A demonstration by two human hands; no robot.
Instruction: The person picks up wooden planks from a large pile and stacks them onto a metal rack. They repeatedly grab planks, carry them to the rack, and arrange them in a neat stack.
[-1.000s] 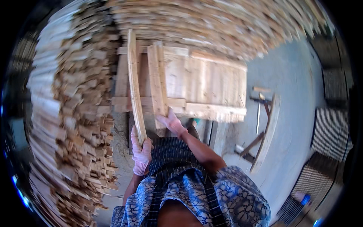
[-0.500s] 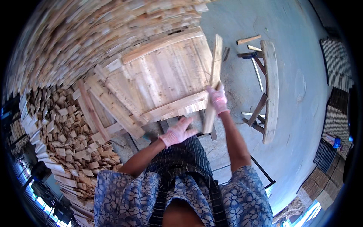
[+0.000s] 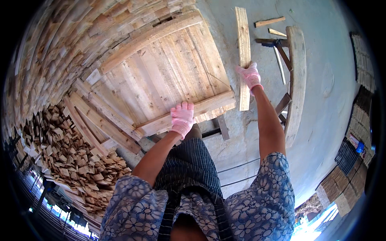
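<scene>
In a pink glove, my right hand grips a pale wooden board near its middle, holding it lengthwise beyond the right end of the worktable. My left hand, gloved too, curls its fingers over the near rail of a wooden table topped with planks. A matching raised rail runs along the table's far side. Several narrow boards lean or lie at the table's left end.
Stacked cut wood rises along the far left, and a heap of short offcuts lies at the left. A wooden bench stands at the right, with loose sticks on the grey floor beside it. Bundled slats line the far right.
My right hand has carried the board rightward and farther away, off the table's end. My left hand has moved from above my lap onto the near rail. The view has shifted slightly.
</scene>
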